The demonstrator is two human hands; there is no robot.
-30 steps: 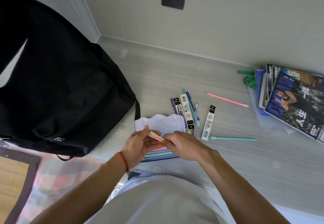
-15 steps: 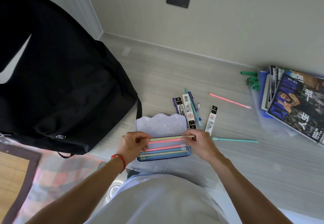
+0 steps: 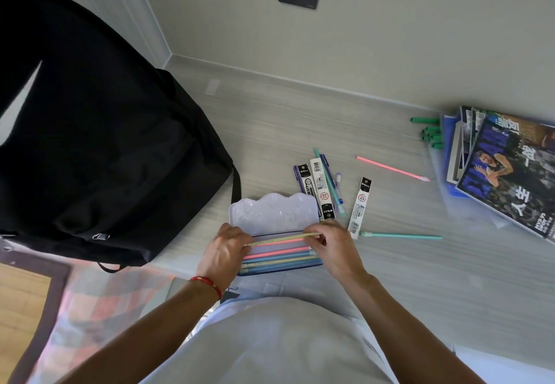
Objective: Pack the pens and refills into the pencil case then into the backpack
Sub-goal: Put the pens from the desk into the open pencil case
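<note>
- Since the earlier frame, the yellow pen (image 3: 282, 238) has gone from a tilted grip above the pencil case (image 3: 274, 212) to lying flat across its open tray.
- Left hand (image 3: 225, 253) pinches the pen's left end; right hand (image 3: 332, 244) pinches its right end.
- Pink, blue and yellow pens lie in the tray.
- Refill packs (image 3: 319, 187) and loose pens lie on the worktop (image 3: 390, 263) right of the case.
- Backpack (image 3: 99, 143) stands left of the case.

Backpack (image 3: 99, 143) blocks the whole left. Open case (image 3: 273, 215) sits near centre, refill packs (image 3: 318, 188) crowding its far-right corner, teal pen (image 3: 401, 236) just right. Magazines (image 3: 507, 170) fill far right. Far desk (image 3: 285, 113) strip along the wall is bare.
</note>
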